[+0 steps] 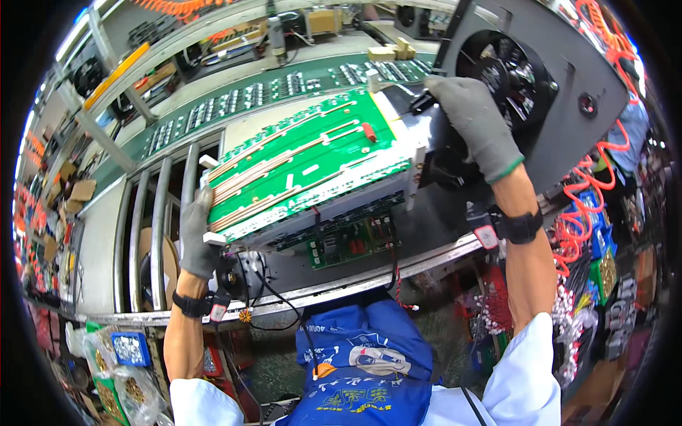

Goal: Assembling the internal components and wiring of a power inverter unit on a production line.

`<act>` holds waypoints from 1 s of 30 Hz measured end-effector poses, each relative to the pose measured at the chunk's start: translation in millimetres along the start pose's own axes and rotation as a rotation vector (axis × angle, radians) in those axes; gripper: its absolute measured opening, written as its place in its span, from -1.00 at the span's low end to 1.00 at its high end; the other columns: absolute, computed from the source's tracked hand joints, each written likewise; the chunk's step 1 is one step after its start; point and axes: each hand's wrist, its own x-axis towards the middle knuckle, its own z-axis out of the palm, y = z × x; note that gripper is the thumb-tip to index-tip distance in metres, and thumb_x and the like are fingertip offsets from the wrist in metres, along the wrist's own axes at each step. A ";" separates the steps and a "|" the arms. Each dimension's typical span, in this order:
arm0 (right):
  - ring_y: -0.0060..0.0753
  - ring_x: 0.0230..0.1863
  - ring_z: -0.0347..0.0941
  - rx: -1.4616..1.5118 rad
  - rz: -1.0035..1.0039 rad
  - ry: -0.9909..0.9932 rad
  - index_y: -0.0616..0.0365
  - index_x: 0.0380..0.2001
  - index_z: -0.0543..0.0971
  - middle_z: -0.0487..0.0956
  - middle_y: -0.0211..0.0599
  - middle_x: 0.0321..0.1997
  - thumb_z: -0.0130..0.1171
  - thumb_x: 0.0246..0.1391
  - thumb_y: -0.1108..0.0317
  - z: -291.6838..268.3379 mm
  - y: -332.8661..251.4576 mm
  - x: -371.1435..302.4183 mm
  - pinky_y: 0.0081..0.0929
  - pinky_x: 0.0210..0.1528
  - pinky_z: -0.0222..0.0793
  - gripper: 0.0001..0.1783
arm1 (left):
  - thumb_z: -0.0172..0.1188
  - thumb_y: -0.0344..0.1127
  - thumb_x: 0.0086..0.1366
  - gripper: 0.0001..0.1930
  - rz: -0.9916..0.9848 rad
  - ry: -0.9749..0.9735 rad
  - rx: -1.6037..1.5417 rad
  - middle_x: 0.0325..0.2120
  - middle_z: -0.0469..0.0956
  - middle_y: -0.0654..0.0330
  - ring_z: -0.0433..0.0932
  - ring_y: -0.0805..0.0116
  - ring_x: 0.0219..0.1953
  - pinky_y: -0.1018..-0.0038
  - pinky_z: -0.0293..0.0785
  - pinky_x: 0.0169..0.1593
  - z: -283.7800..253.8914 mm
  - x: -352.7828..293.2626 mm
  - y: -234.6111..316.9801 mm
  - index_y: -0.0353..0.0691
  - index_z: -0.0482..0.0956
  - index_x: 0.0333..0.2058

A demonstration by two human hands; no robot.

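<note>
A large green circuit board (305,160) with copper-coloured bars and a small red part lies on top of a boxy assembly in front of me. My left hand (197,231), in a grey glove, is closed around the assembly's left end, beside its white corner pieces. At the right end, a black sheet (401,99) reaches toward a grey metal panel (586,74) that carries a black fan (501,74). My right hand (476,121), also gloved, has its fingers curled in at the black sheet, left of the fan. What those fingers grip is partly hidden.
Beneath the assembly, a smaller green board (352,245) and loose black wires (266,284) show. Metal rollers (160,234) lie left. Behind runs a green conveyor (234,106) bearing rows of small parts. Coiled orange hoses (586,206) hang right; a blue bin (130,349) stands lower left.
</note>
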 end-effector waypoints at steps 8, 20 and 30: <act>0.06 -0.20 0.60 -0.245 0.292 -0.026 0.35 -0.42 0.66 0.63 0.15 -0.41 0.06 0.01 -0.05 4.4 6.8 8.9 -0.21 0.01 0.44 -0.44 | -0.01 -0.06 0.46 -0.49 -0.109 -0.015 -0.179 -0.05 0.58 0.03 0.62 0.39 -0.10 0.52 0.55 -0.03 9.9 -1.8 9.2 -0.44 0.42 0.12; 0.10 -0.10 0.56 -0.525 0.183 -0.114 0.32 -0.24 0.62 0.62 0.15 -0.21 0.13 0.04 -0.05 3.7 -3.8 -10.9 -0.23 0.04 0.42 -0.45 | 0.03 -0.01 0.43 -0.48 -0.086 -0.027 -0.076 -0.12 0.62 0.09 0.62 0.48 -0.19 0.60 0.53 -0.14 21.6 11.1 12.8 -0.41 0.49 0.07; -0.26 0.12 0.47 -0.284 -0.702 0.741 0.42 0.09 0.46 0.53 0.00 0.10 -0.02 0.19 0.49 -83.3 -23.8 -114.8 -0.32 0.22 0.34 -0.59 | 0.00 -0.06 0.45 -0.52 0.006 -0.041 -0.091 -0.12 0.61 0.11 0.60 0.49 -0.15 0.56 0.51 -0.08 37.2 9.3 21.9 -0.41 0.52 0.03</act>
